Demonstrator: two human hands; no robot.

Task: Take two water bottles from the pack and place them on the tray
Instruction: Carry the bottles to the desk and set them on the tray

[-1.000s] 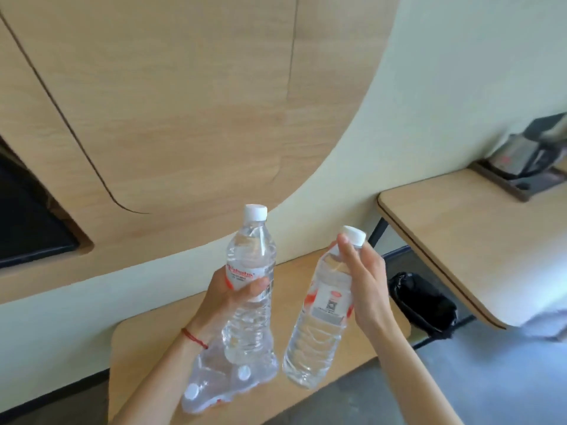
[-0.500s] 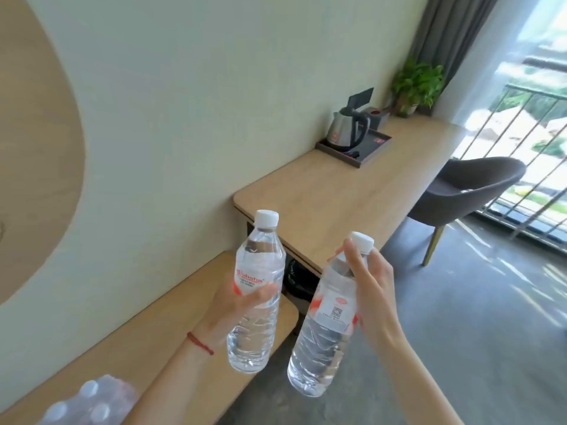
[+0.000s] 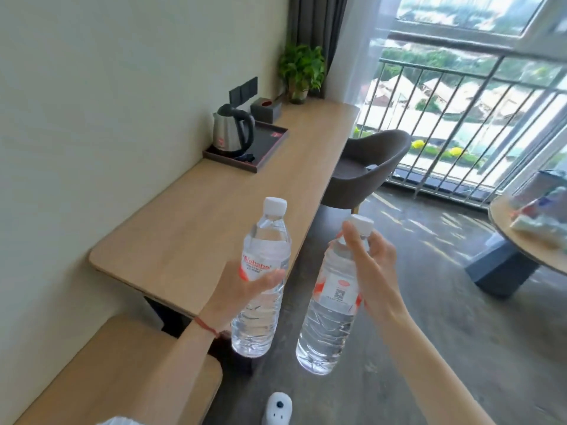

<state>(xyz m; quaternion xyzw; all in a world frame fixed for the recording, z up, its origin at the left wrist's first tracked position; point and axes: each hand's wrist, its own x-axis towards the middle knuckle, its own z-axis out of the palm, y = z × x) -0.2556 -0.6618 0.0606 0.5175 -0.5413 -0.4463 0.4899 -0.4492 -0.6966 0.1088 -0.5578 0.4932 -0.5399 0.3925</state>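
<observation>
The view has swung right since a moment ago, and the dark tray point(image 3: 270, 154) with its steel kettle point(image 3: 231, 130) now sits ahead on the long wooden desk point(image 3: 196, 222). Left hand point(image 3: 242, 294) grips one clear ribbed bottle point(image 3: 260, 280), upright. Right hand point(image 3: 372, 265) grips another point(image 3: 329, 311), tilted, white-capped, red-labelled.

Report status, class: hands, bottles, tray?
Left hand grips one bottle; right hand grips the other bottle. Tray ahead holds kettle; path clear.
</observation>
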